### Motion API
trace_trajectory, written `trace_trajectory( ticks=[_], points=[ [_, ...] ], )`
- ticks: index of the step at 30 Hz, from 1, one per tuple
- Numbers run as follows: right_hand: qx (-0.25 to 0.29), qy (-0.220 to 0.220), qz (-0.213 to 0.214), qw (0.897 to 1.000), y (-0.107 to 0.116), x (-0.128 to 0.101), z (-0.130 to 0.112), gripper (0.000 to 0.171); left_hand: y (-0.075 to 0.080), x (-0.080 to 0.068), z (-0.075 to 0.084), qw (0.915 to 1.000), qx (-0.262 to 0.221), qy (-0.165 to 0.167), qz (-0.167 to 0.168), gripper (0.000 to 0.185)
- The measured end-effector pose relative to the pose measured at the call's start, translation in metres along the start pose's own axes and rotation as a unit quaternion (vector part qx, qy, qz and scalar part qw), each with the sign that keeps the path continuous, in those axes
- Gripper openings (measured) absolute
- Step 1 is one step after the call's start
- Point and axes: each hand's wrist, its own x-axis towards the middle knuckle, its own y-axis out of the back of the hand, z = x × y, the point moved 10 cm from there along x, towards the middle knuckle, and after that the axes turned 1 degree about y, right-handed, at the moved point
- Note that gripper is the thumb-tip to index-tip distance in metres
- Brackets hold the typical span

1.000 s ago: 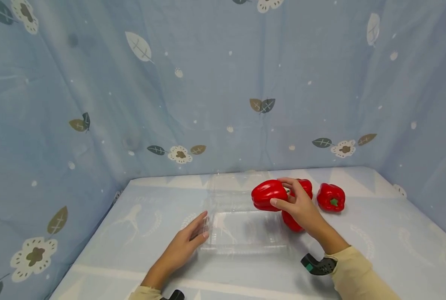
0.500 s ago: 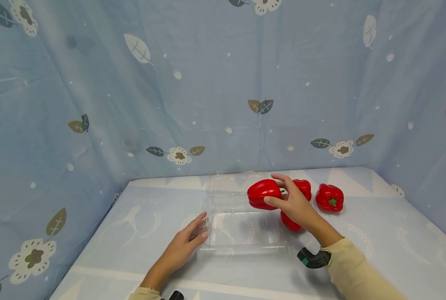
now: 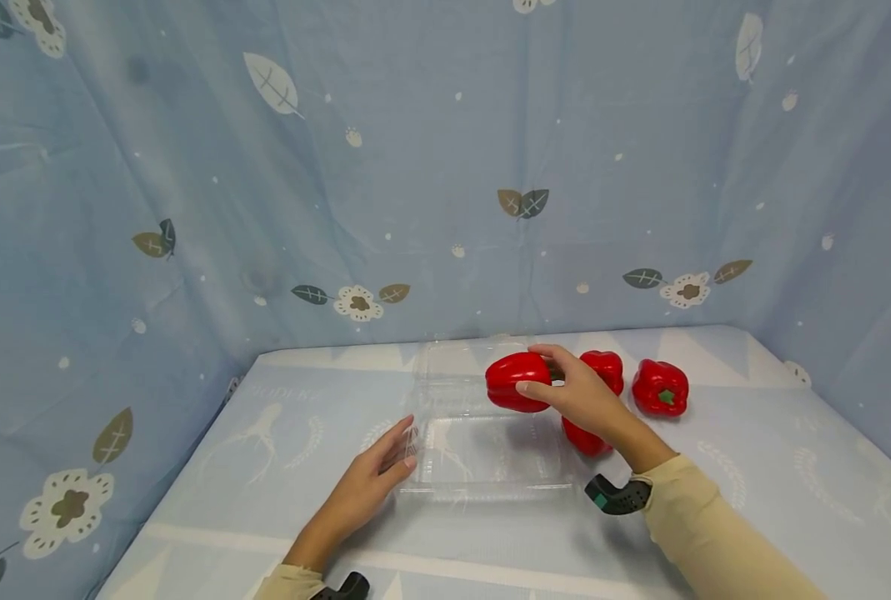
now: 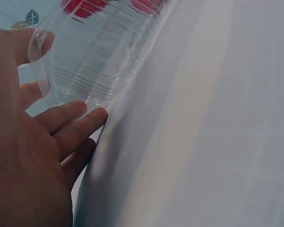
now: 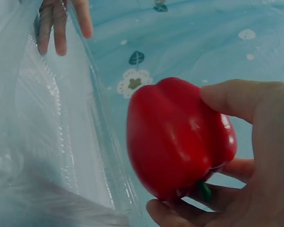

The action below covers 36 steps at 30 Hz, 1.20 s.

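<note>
A glossy red bell pepper [image 3: 516,382] is held up over the right part of a clear plastic clamshell box [image 3: 490,486]. My right hand [image 3: 586,398] grips it at the stem end, thumb on one side and fingers on the other; its green stem [image 5: 204,191] points toward the palm in the right wrist view. My left hand [image 3: 362,493] lies against the box's left side, fingers loosely extended. In the left wrist view, those fingers [image 4: 78,130] touch the clear wall [image 4: 92,71]. The box stands with its lid [image 3: 460,360] folded back toward the cloth.
Three more red bell peppers lie right of the box: one behind the right hand [image 3: 605,367], one pepper partly under the forearm [image 3: 586,438], and one pepper farther right [image 3: 661,389]. A patterned blue cloth [image 3: 445,167] rises behind and beside the table [image 3: 265,500].
My right hand has carried the bell pepper a little to the left, farther over the box. The left hand stays at the box's left side.
</note>
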Motion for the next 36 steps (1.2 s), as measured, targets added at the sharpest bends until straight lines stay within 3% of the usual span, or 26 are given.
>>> trace_trajectory(
  ticks=[5, 10, 17, 24, 31, 36],
  points=[
    [-0.011, -0.001, -0.009, 1.000, -0.005, 0.003, -0.002, 0.082, 0.000, 0.006, -0.013, 0.9998, 0.017, -0.006, 0.009, 0.055],
    [-0.020, -0.006, -0.006, 1.000, -0.008, 0.005, 0.003, 0.081, 0.001, 0.013, -0.017, 0.9990, 0.037, -0.017, 0.017, 0.051],
    [-0.029, -0.013, -0.008, 0.999, -0.014, 0.006, 0.008, 0.081, -0.003, 0.011, -0.020, 0.9996, 0.030, 0.000, 0.002, 0.054],
    [-0.053, -0.008, -0.009, 0.999, -0.016, 0.002, 0.003, 0.079, -0.004, 0.001, 0.005, 0.9996, 0.003, 0.005, -0.027, 0.062],
    [-0.094, -0.002, -0.024, 0.995, -0.020, 0.002, 0.005, 0.078, -0.009, 0.009, -0.023, 0.9994, 0.004, -0.002, -0.033, 0.061],
    [-0.128, 0.018, -0.034, 0.991, -0.024, 0.005, 0.001, 0.078, -0.007, 0.007, -0.021, 0.9995, -0.001, -0.011, -0.028, 0.061]
  ],
)
